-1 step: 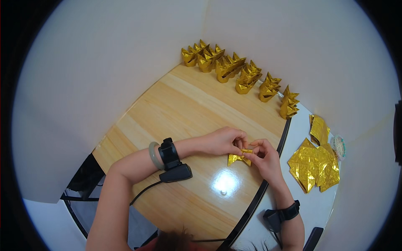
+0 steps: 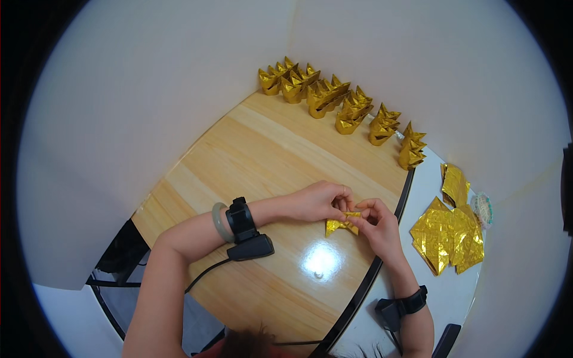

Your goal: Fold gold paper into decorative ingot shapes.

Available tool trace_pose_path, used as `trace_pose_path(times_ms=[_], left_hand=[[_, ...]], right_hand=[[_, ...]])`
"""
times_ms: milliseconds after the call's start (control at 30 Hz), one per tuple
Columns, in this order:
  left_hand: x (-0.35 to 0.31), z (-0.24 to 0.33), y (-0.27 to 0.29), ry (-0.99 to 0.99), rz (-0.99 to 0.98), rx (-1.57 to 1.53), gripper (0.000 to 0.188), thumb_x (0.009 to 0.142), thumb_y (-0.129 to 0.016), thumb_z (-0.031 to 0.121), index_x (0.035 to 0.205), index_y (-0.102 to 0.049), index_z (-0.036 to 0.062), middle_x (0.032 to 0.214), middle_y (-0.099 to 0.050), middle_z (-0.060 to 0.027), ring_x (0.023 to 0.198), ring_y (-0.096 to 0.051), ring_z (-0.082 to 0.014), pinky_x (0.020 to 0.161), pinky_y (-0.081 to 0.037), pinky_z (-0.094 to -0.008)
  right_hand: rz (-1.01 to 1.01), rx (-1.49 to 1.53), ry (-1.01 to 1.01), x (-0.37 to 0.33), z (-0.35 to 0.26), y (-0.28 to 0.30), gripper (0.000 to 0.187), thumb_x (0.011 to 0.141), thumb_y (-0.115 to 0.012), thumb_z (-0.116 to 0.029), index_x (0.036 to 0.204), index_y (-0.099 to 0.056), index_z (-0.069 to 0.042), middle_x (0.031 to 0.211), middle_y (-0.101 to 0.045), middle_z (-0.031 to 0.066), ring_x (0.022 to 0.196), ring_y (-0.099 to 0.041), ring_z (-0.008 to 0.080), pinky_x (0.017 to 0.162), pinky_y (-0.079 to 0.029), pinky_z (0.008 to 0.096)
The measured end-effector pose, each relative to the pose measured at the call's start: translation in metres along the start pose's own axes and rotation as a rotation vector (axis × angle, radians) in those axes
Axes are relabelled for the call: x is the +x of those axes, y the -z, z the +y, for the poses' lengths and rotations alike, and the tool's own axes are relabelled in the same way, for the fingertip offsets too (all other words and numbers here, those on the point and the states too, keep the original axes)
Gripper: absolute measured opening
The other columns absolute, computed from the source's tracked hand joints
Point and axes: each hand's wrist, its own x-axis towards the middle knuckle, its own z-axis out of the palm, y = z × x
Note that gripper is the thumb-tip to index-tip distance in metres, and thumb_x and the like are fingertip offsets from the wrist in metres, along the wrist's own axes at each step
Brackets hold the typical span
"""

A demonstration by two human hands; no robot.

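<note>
Both my hands meet over the right part of the wooden table, pinching a small piece of folded gold foil paper (image 2: 342, 226) between them. My left hand (image 2: 322, 201) comes from the left, its thumb and index finger closed on the paper's upper edge. From the right, my right hand (image 2: 379, 225) grips the upper right corner between thumb and fingers. The paper's lower edge, with two pointed corners, hangs below the fingertips; its top is partly hidden by them. Gold foil sheets (image 2: 447, 235) lie to the right of my right hand.
Along the back stand several rows of folded gold paper ingots (image 2: 327, 95). A smaller gold foil stack (image 2: 455, 185) and a round white-and-green item (image 2: 482, 210) lie on the white surface (image 2: 382, 298) at right. The wooden table (image 2: 239, 161) ends at a black edge. Walls close in behind.
Hardly anything differs. The folded gold paper has shifted very slightly between my fingertips, while both arms stay in place.
</note>
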Motion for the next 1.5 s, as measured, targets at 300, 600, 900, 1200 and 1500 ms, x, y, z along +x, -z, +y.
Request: trace_pose_path(times_ms=[300, 600, 900, 1200, 1500], left_hand=[[0.006, -0.011, -0.001, -0.013, 0.285, -0.390, 0.017, 0.081, -0.067, 0.001, 0.096, -0.058, 0.0002, 0.083, -0.062, -0.0038, 0.076, -0.058, -0.0091, 0.069, -0.048, -0.0229], [0.006, -0.015, 0.000, 0.023, 0.338, -0.185, 0.015, 0.080, -0.072, 0.009, 0.090, -0.068, -0.0006, 0.082, -0.063, -0.0025, 0.074, -0.057, -0.0082, 0.068, -0.047, -0.0230], [0.003, -0.005, 0.003, 0.090, 0.246, -0.474, 0.014, 0.086, -0.067, 0.011, 0.095, -0.066, 0.0005, 0.086, -0.063, -0.0015, 0.075, -0.057, -0.0074, 0.070, -0.046, -0.0207], [0.001, -0.003, 0.004, 0.160, 0.114, -0.914, 0.018, 0.089, -0.062, 0.011, 0.106, -0.057, 0.0048, 0.091, -0.063, -0.0023, 0.075, -0.059, -0.0064, 0.067, -0.049, -0.0179], [0.002, -0.007, -0.004, 0.159, 0.025, -1.061, 0.021, 0.091, -0.058, 0.010, 0.110, -0.053, 0.0028, 0.097, -0.062, -0.0042, 0.084, -0.061, -0.0092, 0.075, -0.052, -0.0208]], right_hand=[[-0.045, 0.179, -0.142, -0.003, -0.011, 0.004, 0.029, 0.098, -0.050, -0.024, 0.091, -0.064, 0.001, 0.066, -0.062, 0.0019, 0.057, -0.052, 0.0043, 0.054, -0.042, 0.0180], [0.052, 0.071, -0.035, 0.000, -0.003, 0.004, 0.028, 0.097, -0.050, -0.022, 0.090, -0.065, 0.001, 0.065, -0.062, 0.0000, 0.057, -0.052, 0.0052, 0.055, -0.042, 0.0200], [0.090, 0.050, -0.064, -0.001, -0.002, 0.007, 0.035, 0.099, -0.045, -0.029, 0.094, -0.063, 0.000, 0.078, -0.063, 0.0023, 0.069, -0.056, 0.0070, 0.062, -0.045, 0.0221], [-0.191, 1.011, -0.202, 0.000, -0.002, 0.006, 0.028, 0.100, -0.042, -0.027, 0.114, -0.052, -0.005, 0.101, -0.060, 0.0056, 0.091, -0.059, 0.0149, 0.077, -0.047, 0.0265], [-0.236, 1.050, -0.231, -0.002, -0.010, 0.001, 0.024, 0.098, -0.048, -0.020, 0.114, -0.052, -0.004, 0.105, -0.061, 0.0055, 0.092, -0.058, 0.0110, 0.079, -0.048, 0.0244]])
